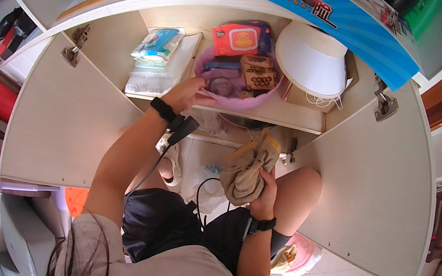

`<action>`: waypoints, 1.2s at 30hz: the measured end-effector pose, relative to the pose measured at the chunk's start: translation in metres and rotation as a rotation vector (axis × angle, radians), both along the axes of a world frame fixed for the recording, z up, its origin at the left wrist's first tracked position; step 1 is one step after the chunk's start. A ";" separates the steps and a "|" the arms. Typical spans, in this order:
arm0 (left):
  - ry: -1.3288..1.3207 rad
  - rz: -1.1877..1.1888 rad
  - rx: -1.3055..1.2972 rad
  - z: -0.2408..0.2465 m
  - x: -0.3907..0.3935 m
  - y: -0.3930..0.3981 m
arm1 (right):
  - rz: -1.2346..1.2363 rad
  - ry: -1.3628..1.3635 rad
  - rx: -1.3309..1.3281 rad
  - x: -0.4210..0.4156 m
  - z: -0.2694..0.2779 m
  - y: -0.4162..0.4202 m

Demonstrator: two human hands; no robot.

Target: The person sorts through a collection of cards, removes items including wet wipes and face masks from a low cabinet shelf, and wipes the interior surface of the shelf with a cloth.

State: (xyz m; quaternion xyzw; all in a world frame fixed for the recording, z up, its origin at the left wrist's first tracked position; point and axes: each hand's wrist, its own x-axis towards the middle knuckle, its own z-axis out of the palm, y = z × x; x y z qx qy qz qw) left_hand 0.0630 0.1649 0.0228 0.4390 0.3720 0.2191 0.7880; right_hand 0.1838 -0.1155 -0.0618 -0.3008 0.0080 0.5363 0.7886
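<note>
My left hand (186, 93) grips the near-left rim of a purple plastic basket (248, 103), thumb over the edge and fingers against the outside. The basket sits on the shelf of an open cabinet. In it are an orange-red pack of wipes (239, 41) with a duck picture, brown printed packets (259, 78), a round clear-lidded container (221, 86) and purple packs. Lower down, in front of the cabinet, my right hand (267, 191) holds a bunched, brownish cleaning cloth (243, 174) with a yellow edge.
White and blue plastic packages (161, 47) lie left of the basket. A white visor hat (313, 59) rests on a box at right. Open cabinet doors (70, 121) (375, 186) flank me. A blue game box (313, 4) juts out above. A plastic bag (208, 188) lies between my legs.
</note>
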 end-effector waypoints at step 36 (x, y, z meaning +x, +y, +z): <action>-0.026 0.517 0.258 -0.033 -0.193 0.094 | -0.192 -1.600 -0.370 0.032 0.085 0.108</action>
